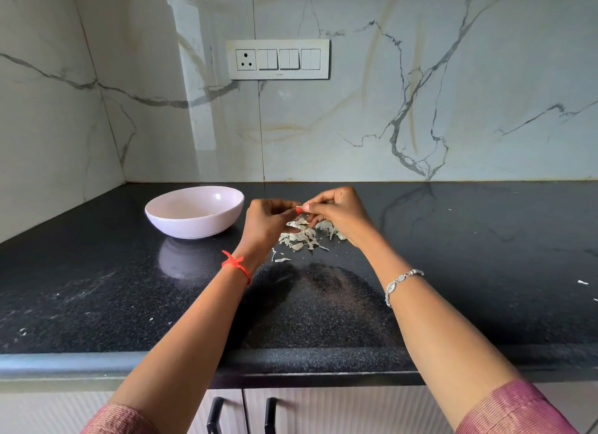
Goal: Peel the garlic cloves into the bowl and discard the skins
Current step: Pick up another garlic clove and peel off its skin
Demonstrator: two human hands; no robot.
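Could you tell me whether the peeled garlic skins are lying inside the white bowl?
No, the skins lie heaped on the black counter, to the right of the bowl.

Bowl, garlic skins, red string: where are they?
bowl (194,228), head view, front outer wall.
garlic skins (302,237), head view, middle of the pile.
red string (237,262), head view, knot on the wrist.

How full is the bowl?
Nearly empty: the bowl stands upright, its inside mostly bare, with only small bits at the bottom.
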